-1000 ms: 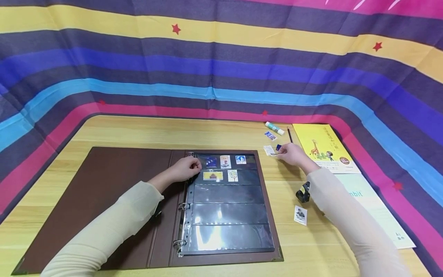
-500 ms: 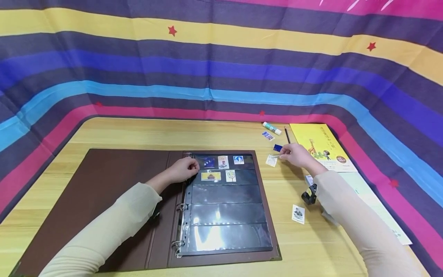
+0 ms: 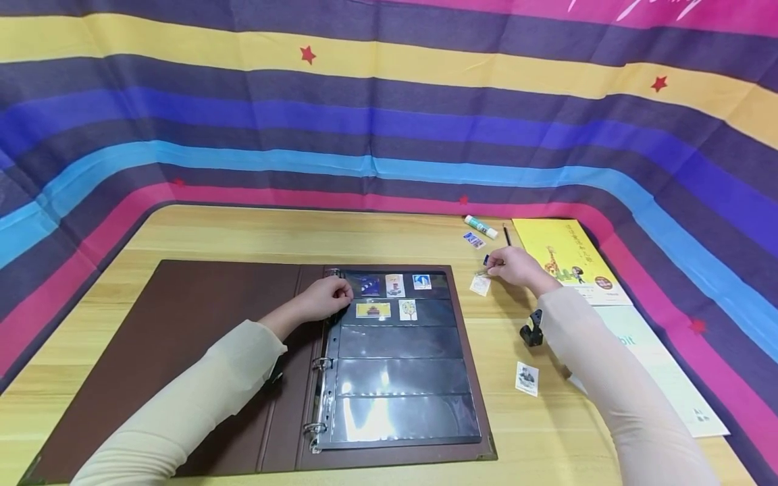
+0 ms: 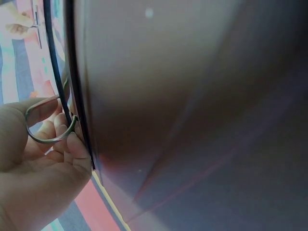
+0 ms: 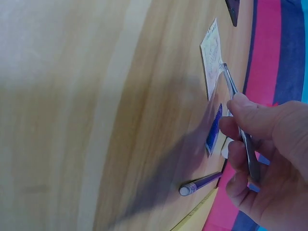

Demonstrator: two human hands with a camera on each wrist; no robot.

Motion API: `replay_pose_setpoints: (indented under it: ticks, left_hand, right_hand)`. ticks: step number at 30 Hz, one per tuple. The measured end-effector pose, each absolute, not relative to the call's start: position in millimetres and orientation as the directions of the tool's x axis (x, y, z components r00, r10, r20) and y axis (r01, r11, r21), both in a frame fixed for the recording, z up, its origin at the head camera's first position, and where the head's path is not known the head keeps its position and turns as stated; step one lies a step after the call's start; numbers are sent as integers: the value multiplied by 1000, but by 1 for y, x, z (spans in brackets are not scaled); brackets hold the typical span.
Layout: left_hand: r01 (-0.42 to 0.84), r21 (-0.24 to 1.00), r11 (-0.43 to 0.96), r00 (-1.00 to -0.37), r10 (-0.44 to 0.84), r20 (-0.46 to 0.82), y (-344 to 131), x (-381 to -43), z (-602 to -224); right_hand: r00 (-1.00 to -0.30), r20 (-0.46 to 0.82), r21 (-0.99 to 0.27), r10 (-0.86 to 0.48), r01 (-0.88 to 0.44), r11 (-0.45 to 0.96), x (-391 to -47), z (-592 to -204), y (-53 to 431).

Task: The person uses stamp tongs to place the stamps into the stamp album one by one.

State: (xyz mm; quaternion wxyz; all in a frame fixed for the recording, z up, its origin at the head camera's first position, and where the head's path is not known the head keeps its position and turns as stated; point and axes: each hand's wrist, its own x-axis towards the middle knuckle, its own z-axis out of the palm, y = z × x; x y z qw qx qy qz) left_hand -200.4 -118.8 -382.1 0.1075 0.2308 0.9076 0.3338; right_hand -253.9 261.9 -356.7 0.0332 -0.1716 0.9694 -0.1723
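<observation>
- The brown album (image 3: pixel 206 337) lies open on the pale wooden desk (image 3: pixel 243 233), its bare cover to your left.
- Your left hand (image 3: pixel 323 298) is at the top of the binding, its fingers bent inward around a silver metal ring (image 4: pixel 48 141); you can't tell from here whether they grip the ring, the page edge or nothing.
- Right of that hand is the black page with clear pockets (image 3: pixel 401 341). Its top strip holds three small stamps (image 3: pixel 395 285); the second strip holds a wide yellow stamp (image 3: pixel 373 310) and a white one with a tree (image 3: pixel 408 310).
- Beyond the page, a blue-and-white stamp (image 3: pixel 473 239) lies near a white-and-green glue stick (image 3: pixel 481 227).
- Nearer you, the whitish stamp with a faint print (image 3: pixel 479 285) is on the desk just right of the page; the silver metal tweezers (image 5: pixel 251 159) meet its edge.
- A dark blue stamp (image 5: pixel 214 130) lies just beside it.
- Your right hand (image 3: pixel 515 266) pinches those tweezers, thumb and fingers closed on the shaft.
- A dark pencil (image 3: pixel 506 235) lies behind that hand.
- A white stamp with a grey figure (image 3: pixel 527 379) lies nearer you.
- Furthest right are a yellow booklet (image 3: pixel 565 253) and a pale one (image 3: pixel 662 378).
</observation>
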Motion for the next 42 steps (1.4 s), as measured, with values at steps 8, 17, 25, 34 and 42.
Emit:
replay_pose_setpoints:
  ticks: [8, 17, 25, 34, 42]
  left_hand:
    - [345, 652, 675, -871, 488, -45, -119, -201, -382]
    - [348, 655, 671, -870, 491, -40, -122, -199, -383]
    - [361, 655, 664, -866, 499, -29, -122, -200, -383]
    - [373, 668, 644, -855, 518, -23, -121, -202, -383]
    - [379, 666, 643, -850, 526, -24, -121, -203, -384]
  right_hand:
    - [-933, -21, -332, -359, -332, 883, -250, -357, 267]
    - [-931, 45, -442, -363, -344, 828, -242, -336, 252]
    - [-925, 57, -423, -376, -363, 830, -234, -339, 206]
    - [-944, 9, -357, -329, -310, 881, -229, -349, 181]
    - [-922, -32, -363, -385, -348, 864, -219, -353, 187]
